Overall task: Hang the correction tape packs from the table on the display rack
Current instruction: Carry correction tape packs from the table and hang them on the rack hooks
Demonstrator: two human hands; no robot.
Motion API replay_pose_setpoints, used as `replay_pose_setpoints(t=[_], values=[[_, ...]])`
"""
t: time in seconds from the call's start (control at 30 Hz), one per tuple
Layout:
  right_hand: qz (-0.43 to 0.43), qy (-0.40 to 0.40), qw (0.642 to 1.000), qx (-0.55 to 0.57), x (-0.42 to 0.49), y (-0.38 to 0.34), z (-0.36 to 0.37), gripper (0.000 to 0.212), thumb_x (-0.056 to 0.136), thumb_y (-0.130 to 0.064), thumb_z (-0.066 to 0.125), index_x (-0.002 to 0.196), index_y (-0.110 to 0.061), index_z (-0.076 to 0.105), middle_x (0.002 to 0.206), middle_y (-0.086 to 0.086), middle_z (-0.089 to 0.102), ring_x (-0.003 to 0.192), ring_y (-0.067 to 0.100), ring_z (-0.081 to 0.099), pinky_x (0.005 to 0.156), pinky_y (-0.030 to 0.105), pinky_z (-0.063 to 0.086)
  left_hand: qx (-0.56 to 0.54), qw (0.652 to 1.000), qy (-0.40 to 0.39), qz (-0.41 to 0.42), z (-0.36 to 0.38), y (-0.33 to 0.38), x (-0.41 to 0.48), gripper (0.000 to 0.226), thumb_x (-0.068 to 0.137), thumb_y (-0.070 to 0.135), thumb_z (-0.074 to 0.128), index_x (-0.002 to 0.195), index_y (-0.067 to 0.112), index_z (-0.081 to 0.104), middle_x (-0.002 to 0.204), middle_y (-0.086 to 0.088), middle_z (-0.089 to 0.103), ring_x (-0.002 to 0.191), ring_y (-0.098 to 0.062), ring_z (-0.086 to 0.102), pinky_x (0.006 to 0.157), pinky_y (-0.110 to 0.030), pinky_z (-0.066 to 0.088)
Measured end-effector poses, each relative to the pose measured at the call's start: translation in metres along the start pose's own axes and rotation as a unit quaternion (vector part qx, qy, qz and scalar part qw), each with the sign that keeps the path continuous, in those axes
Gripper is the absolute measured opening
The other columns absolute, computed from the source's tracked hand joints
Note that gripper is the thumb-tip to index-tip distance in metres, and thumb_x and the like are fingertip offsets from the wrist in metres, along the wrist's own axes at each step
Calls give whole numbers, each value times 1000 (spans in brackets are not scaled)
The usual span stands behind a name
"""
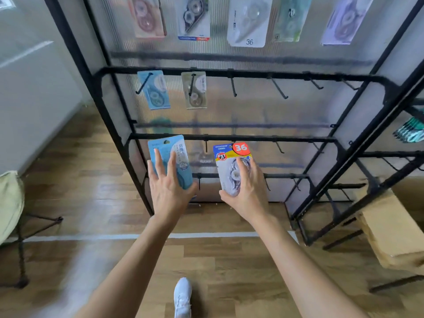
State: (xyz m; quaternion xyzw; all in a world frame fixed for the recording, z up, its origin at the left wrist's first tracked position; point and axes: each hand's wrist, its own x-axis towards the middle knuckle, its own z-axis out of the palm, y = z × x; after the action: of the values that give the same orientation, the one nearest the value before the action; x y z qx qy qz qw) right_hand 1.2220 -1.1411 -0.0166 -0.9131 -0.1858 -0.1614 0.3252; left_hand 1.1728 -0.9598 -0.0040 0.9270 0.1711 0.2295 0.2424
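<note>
Blue card is showing between the spread fingers of the left hand [168, 187], which is holding a blue correction tape pack [171, 157] upright in front of the lower rails of the black display rack [229, 73]. The right hand [246, 187] is gripping a white pack [231, 161] with a yellow-and-blue header and a red "36", near the first. A light blue pack [154, 89] and a beige pack [194, 89] are hanging from the left hooks of the rail above, and five top-row packs [249, 21] are hanging higher up.

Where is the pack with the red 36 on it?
Head view, just right of centre: the right hand holds the red 36 pack before the display rack, beside the blue pack in the left hand.
</note>
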Motion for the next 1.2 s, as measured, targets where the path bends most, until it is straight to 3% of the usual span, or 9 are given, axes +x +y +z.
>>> replay_pose_setpoints(t=[0.17, 0.27, 0.47, 0.7, 0.97, 1.07, 1.2], values=[[-9, 11, 1000, 2, 54, -17, 36, 91, 61, -48, 67, 138, -6, 39, 140, 29, 39, 127, 46, 41, 99, 48, 37, 1, 999, 30, 36, -1, -29, 63, 93, 73, 34, 77, 149, 20, 26, 158, -17, 8, 142, -42, 6, 115, -51, 15], [-16, 19, 1000, 7, 88, -31, 57, 90, 63, -50, 67, 137, -12, 33, 140, 26, 39, 127, 43, 41, 99, 50, 40, 1, 997, 42, 59, -4, -50, 104, 94, 71, 37, 78, 148, 19, 27, 157, -19, 11, 141, -45, 9, 113, -52, 17], [-4, 20, 1000, -2, 130, -50, 91, 89, 64, -50, 67, 135, -4, 43, 140, 24, 40, 126, 40, 42, 99, 49, 41, -3, 992, 75, 101, -5, -81, 159, 98, 69, 29, 80, 148, 27, 21, 157, -15, 9, 142, -43, 6, 111, -55, 21], [4, 13, 1000, -6, 152, -55, 114, 90, 65, -49, 66, 138, -3, 41, 143, 26, 36, 131, 43, 37, 102, 53, 37, -1, 991, 69, 110, 3, -103, 181, 103, 68, 31, 82, 148, 30, 16, 157, -12, 5, 143, -41, 2, 110, -52, 15], [-6, 15, 1000, -6, 172, -49, 122, 89, 65, -48, 67, 136, -1, 44, 142, 26, 39, 129, 41, 39, 99, 42, 33, -3, 991, 61, 121, 19, -107, 203, 101, 68, 31, 82, 146, 32, 18, 154, -1, 3, 142, -45, 7, 108, -57, 20], [-7, 12, 1000, -9, 177, -44, 125, 89, 65, -49, 67, 137, -3, 43, 143, 25, 38, 130, 40, 39, 98, 38, 30, -10, 995, 28, 100, 26, -105, 224, 101, 72, 32, 80, 145, 37, 10, 157, -9, 0, 143, -42, 5, 109, -58, 24], [-10, 7, 1000, -12, 185, -36, 130, 90, 64, -50, 68, 138, -6, 40, 142, 25, 39, 129, 41, 41, 98, 40, 31, 10, 996, -1, 91, 36, -104, 259, 104, 76, 35, 77, 150, 29, 5, 158, -16, -1, 142, -41, 3, 112, -56, 21]])
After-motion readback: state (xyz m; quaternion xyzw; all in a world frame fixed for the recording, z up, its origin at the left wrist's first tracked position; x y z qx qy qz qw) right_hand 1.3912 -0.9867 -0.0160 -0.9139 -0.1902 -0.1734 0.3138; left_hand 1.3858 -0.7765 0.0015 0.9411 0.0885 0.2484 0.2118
